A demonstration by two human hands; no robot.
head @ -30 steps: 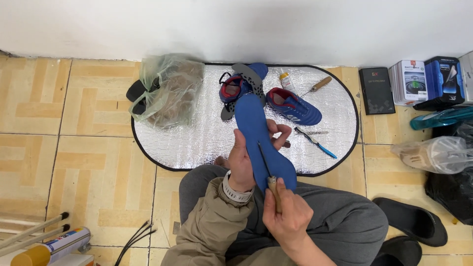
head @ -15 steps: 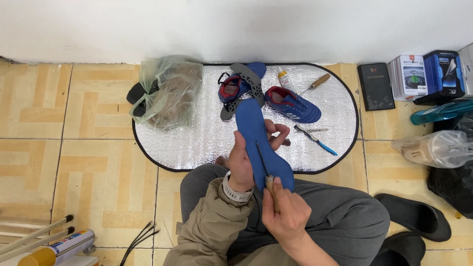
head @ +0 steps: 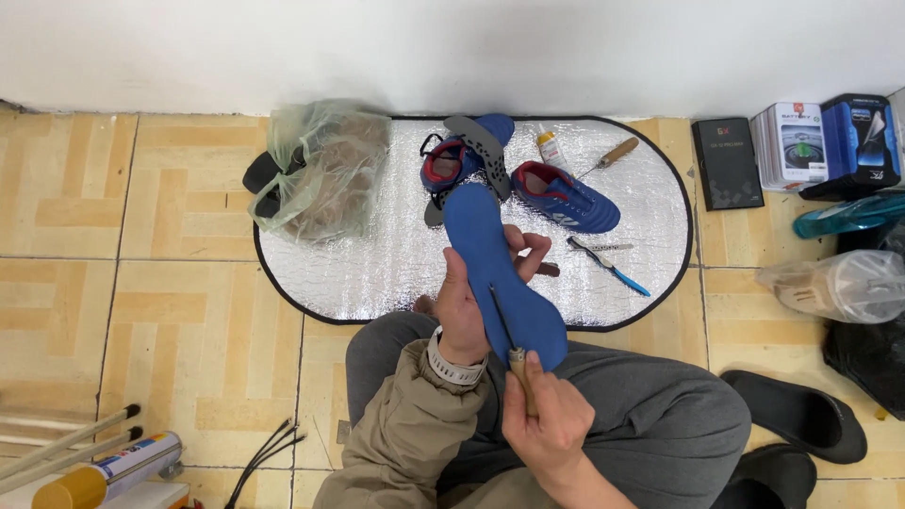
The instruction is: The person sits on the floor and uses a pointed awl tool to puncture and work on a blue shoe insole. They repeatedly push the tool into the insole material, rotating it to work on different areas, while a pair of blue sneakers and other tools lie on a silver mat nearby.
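While the left hand (head: 464,311) holds it above the lap, the blue insole (head: 500,273) stands tilted with its toe end pointing toward the wall; its surface is plain and smooth. The left grip is closed around the edge of the insole, fingers (head: 528,250) curling behind it. The right hand (head: 547,424) has its grip closed on a tool with a wooden handle (head: 521,372), and the thin metal tip lies on the insole. Beyond, two blue shoes (head: 566,198) rest on a shiny silver mat (head: 377,264). A green plastic bag (head: 320,170) on the mat holds something brownish, I cannot tell what. Small boxes (head: 801,141) stand by the white wall on the tiled floor (head: 123,283).
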